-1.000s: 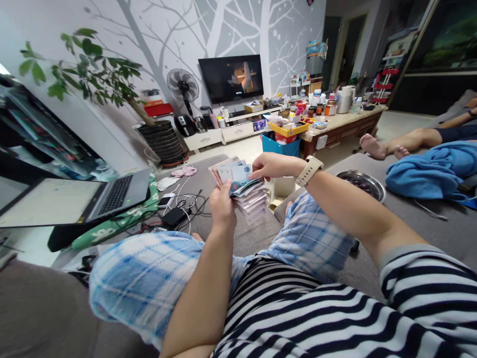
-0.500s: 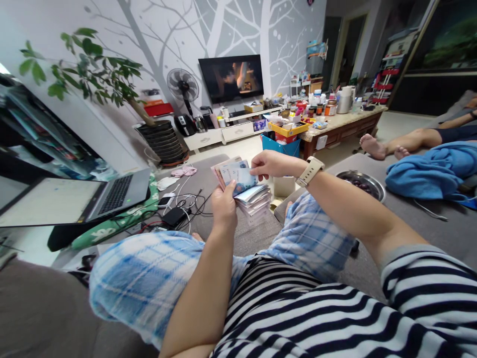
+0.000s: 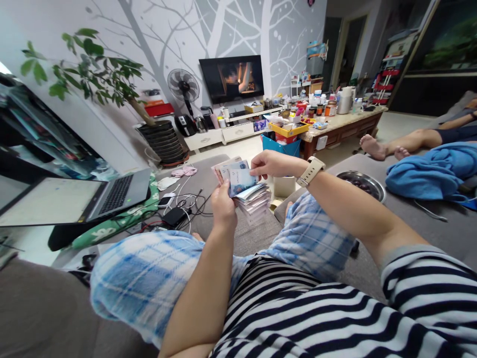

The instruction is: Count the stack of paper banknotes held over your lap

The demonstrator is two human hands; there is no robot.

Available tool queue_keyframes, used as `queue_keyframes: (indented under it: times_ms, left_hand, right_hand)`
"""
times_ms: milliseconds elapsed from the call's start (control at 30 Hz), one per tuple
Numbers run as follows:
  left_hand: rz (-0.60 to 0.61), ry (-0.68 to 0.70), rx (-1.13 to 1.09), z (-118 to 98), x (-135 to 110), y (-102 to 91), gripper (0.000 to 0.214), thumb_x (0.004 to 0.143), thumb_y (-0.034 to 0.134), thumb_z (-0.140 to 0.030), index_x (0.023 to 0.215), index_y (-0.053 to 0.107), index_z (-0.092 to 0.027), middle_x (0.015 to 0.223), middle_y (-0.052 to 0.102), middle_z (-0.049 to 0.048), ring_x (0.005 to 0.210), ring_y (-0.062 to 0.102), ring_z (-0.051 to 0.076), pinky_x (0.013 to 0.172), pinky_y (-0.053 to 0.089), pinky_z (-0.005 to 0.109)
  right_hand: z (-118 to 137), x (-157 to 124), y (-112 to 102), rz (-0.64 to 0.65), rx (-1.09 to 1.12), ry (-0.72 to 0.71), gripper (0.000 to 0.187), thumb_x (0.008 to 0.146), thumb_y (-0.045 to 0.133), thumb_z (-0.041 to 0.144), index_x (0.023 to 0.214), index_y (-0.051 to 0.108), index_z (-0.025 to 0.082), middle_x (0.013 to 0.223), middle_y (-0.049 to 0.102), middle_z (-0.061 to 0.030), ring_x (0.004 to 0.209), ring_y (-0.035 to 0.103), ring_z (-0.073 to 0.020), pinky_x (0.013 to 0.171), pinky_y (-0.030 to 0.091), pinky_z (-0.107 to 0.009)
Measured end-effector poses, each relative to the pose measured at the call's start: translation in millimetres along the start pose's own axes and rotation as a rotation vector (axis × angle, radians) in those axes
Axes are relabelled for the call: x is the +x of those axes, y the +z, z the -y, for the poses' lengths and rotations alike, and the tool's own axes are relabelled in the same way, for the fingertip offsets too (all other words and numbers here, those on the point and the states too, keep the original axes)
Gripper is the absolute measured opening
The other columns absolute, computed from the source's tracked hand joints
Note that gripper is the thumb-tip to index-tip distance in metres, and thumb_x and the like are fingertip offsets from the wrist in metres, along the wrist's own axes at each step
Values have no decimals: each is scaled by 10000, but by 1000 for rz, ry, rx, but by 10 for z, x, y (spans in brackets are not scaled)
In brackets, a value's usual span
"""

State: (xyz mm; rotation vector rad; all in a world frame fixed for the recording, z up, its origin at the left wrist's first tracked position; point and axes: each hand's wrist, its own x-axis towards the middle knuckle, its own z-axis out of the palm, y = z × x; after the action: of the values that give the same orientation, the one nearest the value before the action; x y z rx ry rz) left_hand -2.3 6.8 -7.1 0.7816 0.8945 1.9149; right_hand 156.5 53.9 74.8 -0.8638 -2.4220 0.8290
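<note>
My left hand (image 3: pixel 224 208) is closed around a folded wad of banknotes (image 3: pixel 255 203), its thumb lying along the near edge. Several pale note ends fan out below on the right, and pinkish ones stick up at the upper left. In front, a blue-and-white banknote (image 3: pixel 241 182) faces me. Its right upper edge is pinched between the thumb and fingers of my right hand (image 3: pixel 271 164). A beige-strapped watch (image 3: pixel 312 171) sits on my right wrist. The fingers of my left hand behind the wad are hidden.
On the left lies an open laptop (image 3: pixel 121 194) beside tangled cables and a black adapter (image 3: pixel 175 217). A metal bowl (image 3: pixel 380 191) of dark round pieces and a blue cloth (image 3: pixel 428 171) lie right. Another person's bare legs (image 3: pixel 413 141) rest beyond. A cluttered table (image 3: pixel 346 124) stands ahead.
The front blue note is shifted slightly, covering the one behind more, and my left thumb has moved up and to the left. My right hand stays nearly in place, still pinching.
</note>
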Motion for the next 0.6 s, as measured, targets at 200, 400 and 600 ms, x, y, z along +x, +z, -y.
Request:
queue_keyframes:
  times_ms: [200, 400, 600]
  left_hand:
    - [11, 10, -5, 3, 1, -3, 224, 678, 622, -294, 822, 637, -123, 781, 682, 56, 733, 650, 184, 719, 498, 311]
    - [-10, 6, -7, -7, -8, 3, 227, 658, 638, -297, 788, 635, -111, 739, 674, 53, 698, 647, 183, 712, 497, 316]
    - [-15, -1, 2, 3, 2, -4, 241, 660, 635, -306, 802, 631, -112, 767, 673, 62, 744, 648, 200, 723, 494, 331]
  right_hand:
    - [-7, 2, -3, 5, 8, -11, 167, 793, 543, 228, 671, 577, 119, 584, 587, 0, 492, 483, -59, 502, 358, -199]
    - [-8, -5, -10, 18, 7, -20, 177, 794, 545, 241, 669, 578, 121, 583, 584, -2, 492, 474, -60, 494, 350, -201]
    - [-24, 1, -10, 28, 23, -23, 172, 795, 547, 242, 673, 577, 124, 593, 588, 0, 499, 480, -61, 510, 356, -205]
